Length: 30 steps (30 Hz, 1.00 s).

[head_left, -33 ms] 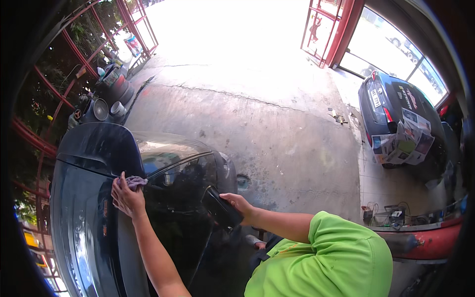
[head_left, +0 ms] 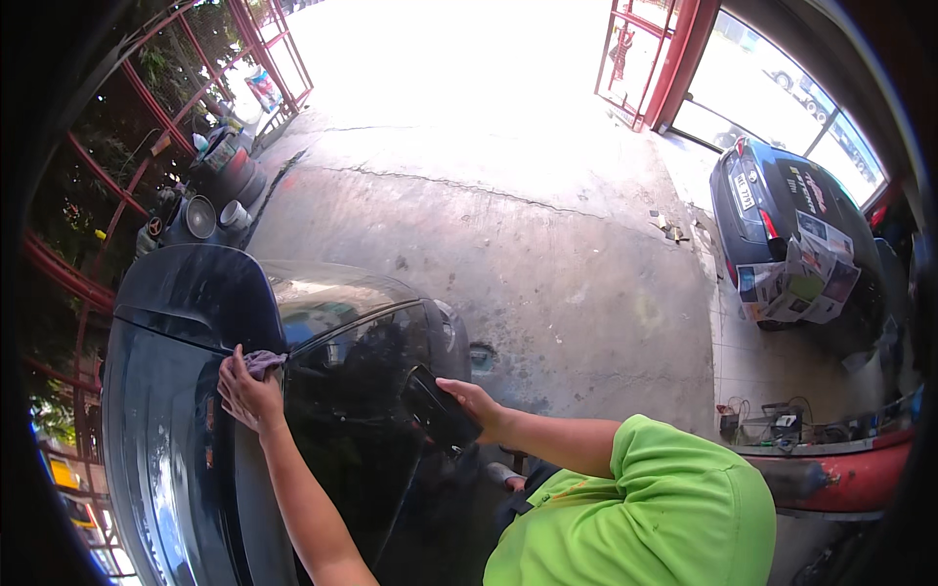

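Note:
My left hand [head_left: 252, 393] presses a crumpled purple-grey cloth [head_left: 262, 363] against a dark car [head_left: 186, 410], by the seam near the base of its windshield. The cloth sticks out beside my thumb, and part of it is hidden by the hand. My right hand [head_left: 481, 412] grips the side of a glossy black elongated object [head_left: 438, 410], held in front of the car's dark side window and door. What this object is exactly cannot be made out, since its dark surface blends into the car behind.
A second dark car [head_left: 816, 195] with newspaper sheets [head_left: 806, 278] on it stands at the right. Below it are a cluttered bench with tools [head_left: 772, 427] and a red cylinder [head_left: 831, 483]. Pots and buckets [head_left: 200, 217] line the red fence at the left. Cracked concrete floor [head_left: 567, 264] lies ahead.
My left hand with the cloth has shifted very slightly left over the car. The black object in my right hand has tilted a little.

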Each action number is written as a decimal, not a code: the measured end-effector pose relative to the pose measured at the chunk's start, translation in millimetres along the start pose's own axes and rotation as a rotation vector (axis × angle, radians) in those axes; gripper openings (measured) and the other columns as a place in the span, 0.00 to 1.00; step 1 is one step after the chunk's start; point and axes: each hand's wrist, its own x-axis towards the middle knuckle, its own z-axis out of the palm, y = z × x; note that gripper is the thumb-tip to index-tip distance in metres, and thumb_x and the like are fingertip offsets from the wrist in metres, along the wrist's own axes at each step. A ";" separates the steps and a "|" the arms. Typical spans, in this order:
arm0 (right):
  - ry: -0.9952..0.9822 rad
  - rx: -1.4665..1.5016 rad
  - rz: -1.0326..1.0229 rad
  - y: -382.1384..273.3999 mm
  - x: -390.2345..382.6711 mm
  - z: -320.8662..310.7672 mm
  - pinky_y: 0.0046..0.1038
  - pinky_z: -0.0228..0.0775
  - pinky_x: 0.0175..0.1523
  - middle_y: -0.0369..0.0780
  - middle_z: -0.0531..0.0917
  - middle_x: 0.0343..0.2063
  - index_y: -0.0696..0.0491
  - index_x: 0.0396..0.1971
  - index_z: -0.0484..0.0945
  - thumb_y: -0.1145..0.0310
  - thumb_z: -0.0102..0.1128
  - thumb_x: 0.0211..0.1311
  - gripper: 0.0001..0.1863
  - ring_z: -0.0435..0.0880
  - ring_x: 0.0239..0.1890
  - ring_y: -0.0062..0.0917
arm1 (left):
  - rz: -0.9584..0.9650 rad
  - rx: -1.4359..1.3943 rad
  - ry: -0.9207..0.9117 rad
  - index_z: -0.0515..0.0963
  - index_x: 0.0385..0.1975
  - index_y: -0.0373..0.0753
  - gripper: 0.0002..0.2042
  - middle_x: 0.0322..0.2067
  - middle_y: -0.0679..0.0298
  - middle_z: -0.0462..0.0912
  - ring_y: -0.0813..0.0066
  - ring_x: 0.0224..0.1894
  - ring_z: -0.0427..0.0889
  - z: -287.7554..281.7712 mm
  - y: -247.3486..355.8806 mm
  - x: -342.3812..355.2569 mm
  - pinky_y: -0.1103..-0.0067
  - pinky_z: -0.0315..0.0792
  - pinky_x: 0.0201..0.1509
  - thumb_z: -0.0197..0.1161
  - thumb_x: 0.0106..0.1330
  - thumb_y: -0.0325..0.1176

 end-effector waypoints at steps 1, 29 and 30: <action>-0.016 -0.046 0.001 -5.8 -1.4 -1.4 0.39 0.86 0.53 0.42 0.88 0.50 0.47 0.72 0.74 0.52 0.60 0.75 0.30 0.91 0.47 0.31 | -0.010 -0.041 0.031 0.79 0.66 0.60 0.32 0.63 0.70 0.77 0.59 0.68 0.75 -0.6 -5.0 4.0 0.56 0.72 0.65 0.82 0.58 0.42; -0.387 -1.961 -1.371 -30.3 191.7 99.4 0.48 0.65 0.73 0.44 0.67 0.79 0.44 0.76 0.73 0.61 0.79 0.58 0.44 0.71 0.73 0.45 | 0.209 0.047 0.212 0.83 0.54 0.39 0.23 0.55 0.53 0.84 0.46 0.61 0.82 -88.0 -158.0 -123.1 0.55 0.71 0.70 0.70 0.62 0.44; -0.387 -1.905 -1.459 -28.3 200.0 105.8 0.48 0.65 0.73 0.44 0.67 0.79 0.44 0.76 0.73 0.61 0.79 0.58 0.43 0.71 0.73 0.45 | 0.204 0.064 0.191 0.82 0.54 0.39 0.23 0.55 0.53 0.84 0.46 0.61 0.82 -88.7 -158.4 -123.5 0.55 0.71 0.70 0.70 0.62 0.44</action>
